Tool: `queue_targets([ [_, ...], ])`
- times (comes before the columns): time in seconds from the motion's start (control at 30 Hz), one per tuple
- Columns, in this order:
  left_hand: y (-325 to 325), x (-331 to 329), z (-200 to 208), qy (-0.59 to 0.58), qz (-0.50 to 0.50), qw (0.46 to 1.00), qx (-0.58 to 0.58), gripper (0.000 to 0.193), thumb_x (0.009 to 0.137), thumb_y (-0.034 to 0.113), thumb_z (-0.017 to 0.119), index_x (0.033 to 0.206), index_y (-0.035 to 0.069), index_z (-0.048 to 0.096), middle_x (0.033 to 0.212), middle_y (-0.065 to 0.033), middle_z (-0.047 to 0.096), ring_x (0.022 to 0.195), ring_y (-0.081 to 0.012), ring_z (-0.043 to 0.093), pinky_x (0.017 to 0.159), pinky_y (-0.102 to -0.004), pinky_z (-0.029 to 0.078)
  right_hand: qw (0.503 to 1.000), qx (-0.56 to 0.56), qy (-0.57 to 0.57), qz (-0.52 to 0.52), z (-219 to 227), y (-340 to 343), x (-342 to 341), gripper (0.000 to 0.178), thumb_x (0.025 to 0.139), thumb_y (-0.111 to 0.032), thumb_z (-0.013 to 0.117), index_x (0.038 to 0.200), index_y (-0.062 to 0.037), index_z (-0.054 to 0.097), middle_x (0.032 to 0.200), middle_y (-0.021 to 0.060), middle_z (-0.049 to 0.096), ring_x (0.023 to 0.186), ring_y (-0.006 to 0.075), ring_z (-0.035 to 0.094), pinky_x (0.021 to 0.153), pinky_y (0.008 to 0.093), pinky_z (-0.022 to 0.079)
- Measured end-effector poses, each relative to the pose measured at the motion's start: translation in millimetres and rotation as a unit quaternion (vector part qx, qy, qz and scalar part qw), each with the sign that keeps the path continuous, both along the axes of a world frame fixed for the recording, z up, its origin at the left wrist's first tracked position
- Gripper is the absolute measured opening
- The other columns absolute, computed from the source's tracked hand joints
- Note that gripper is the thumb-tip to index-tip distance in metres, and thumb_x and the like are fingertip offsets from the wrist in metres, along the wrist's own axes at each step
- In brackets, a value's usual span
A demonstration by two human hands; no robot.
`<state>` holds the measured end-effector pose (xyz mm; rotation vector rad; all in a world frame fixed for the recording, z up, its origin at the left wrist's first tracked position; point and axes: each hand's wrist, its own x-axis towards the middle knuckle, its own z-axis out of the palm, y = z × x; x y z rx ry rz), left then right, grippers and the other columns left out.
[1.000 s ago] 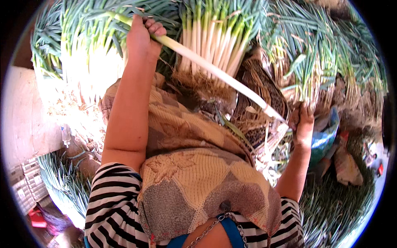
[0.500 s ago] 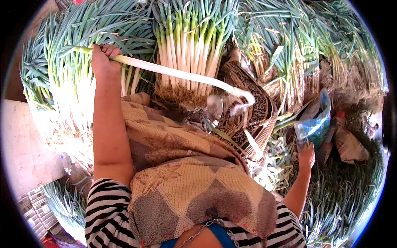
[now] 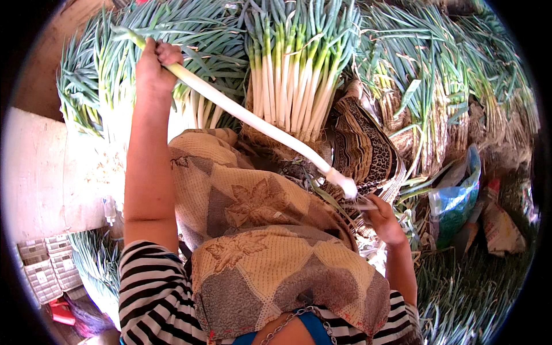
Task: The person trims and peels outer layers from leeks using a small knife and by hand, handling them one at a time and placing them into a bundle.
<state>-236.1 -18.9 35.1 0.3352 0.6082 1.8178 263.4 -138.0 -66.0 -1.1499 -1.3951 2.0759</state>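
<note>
My left hand [image 3: 158, 68] is wrapped round the upper, green part of a long white-stalked leek [image 3: 250, 119]. The leek slants down to the right across my lap, its root end lowest. Close to that root end is my right hand [image 3: 384, 219], its fingers pinched together. Something thin and pale shows between those fingertips and the root end; I cannot make out what it is. A patterned brown cloth apron [image 3: 253, 201] covers my lap beneath the leek.
A bundle of peeled leeks [image 3: 293, 86] stands upright ahead, with more leeks [image 3: 155, 34] to its left. Unpeeled leeks with dirty roots [image 3: 425, 126] lean at the right. Nearby is a blue-green plastic bag [image 3: 457, 201]. Pale crates [image 3: 49, 270] are stacked at the lower left.
My right hand has come from the far right, leftward to the leek's root end. The leek now slopes more steeply, and the blurred pale strip swinging at its root end no longer shows there.
</note>
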Motion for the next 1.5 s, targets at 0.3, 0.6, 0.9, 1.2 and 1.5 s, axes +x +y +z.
queue_targets([
  [0.3, 55.7, -51.8, 45.6, 0.250, -0.007, 0.967, 0.044, 0.025, 0.092, 0.026, 0.036, 0.078, 0.006, 0.035, 0.060, -0.0004, 0.032, 0.050, -0.0102, 0.030, 0.040, -0.0222, 0.027, 0.709, 0.109, -0.692, -0.072, -44.3, -50.7, 168.9, 0.049, 0.079, -0.030, 0.056, 0.115, -0.0012, 0.042, 0.114, 0.0215, 0.046, 0.105, 0.0390, 0.045, 0.082, 0.0441, 0.040],
  [0.6, 156.8, 83.8, 38.4, 0.367, 0.082, 0.925, -0.055, 0.023, 0.088, 0.027, 0.042, 0.075, 0.008, 0.041, 0.054, -0.0003, 0.037, 0.039, -0.0112, 0.032, 0.033, -0.0249, 0.028, 0.772, 0.342, -0.522, -0.120, 5.0, 52.7, 70.0, 0.038, 0.081, -0.012, 0.053, 0.114, 0.0034, 0.043, 0.111, 0.0220, 0.047, 0.105, 0.0355, 0.045, 0.090, 0.0406, 0.036],
  [0.9, 287.9, 120.5, -117.5, 0.655, -0.006, 0.727, -0.206, 0.032, 0.087, 0.034, 0.044, 0.090, 0.003, 0.044, 0.070, -0.0090, 0.047, 0.057, -0.0207, 0.047, 0.048, -0.0324, 0.038, 0.829, 0.452, -0.295, 0.145, -13.5, 140.2, -85.6, 0.029, 0.073, -0.010, 0.061, 0.101, -0.0024, 0.053, 0.091, 0.0149, 0.058, 0.084, 0.0311, 0.056, 0.073, 0.0374, 0.045],
  [1.2, 196.7, 124.8, -297.4, 0.881, 0.057, 0.448, -0.137, 0.057, 0.081, 0.028, 0.051, 0.128, 0.005, 0.029, 0.130, -0.0237, 0.027, 0.118, -0.0395, 0.029, 0.098, -0.0479, 0.020, 0.818, 0.424, -0.304, 0.242, -57.8, 209.2, -174.7, 0.031, 0.076, -0.016, 0.059, 0.103, -0.0043, 0.051, 0.083, 0.0144, 0.055, 0.077, 0.0304, 0.055, 0.067, 0.0375, 0.045],
  [1.5, 184.9, 114.2, -273.5, 0.693, 0.066, 0.704, -0.141, 0.065, 0.067, -0.014, 0.038, 0.130, -0.003, 0.022, 0.123, -0.0251, 0.031, 0.110, -0.0387, 0.036, 0.094, -0.0364, 0.032, 0.746, 0.527, -0.393, 0.112, -76.9, 338.7, -202.5, 0.036, 0.079, -0.013, 0.053, 0.113, -0.0036, 0.045, 0.109, 0.0167, 0.048, 0.087, 0.0309, 0.056, 0.072, 0.0380, 0.048],
])
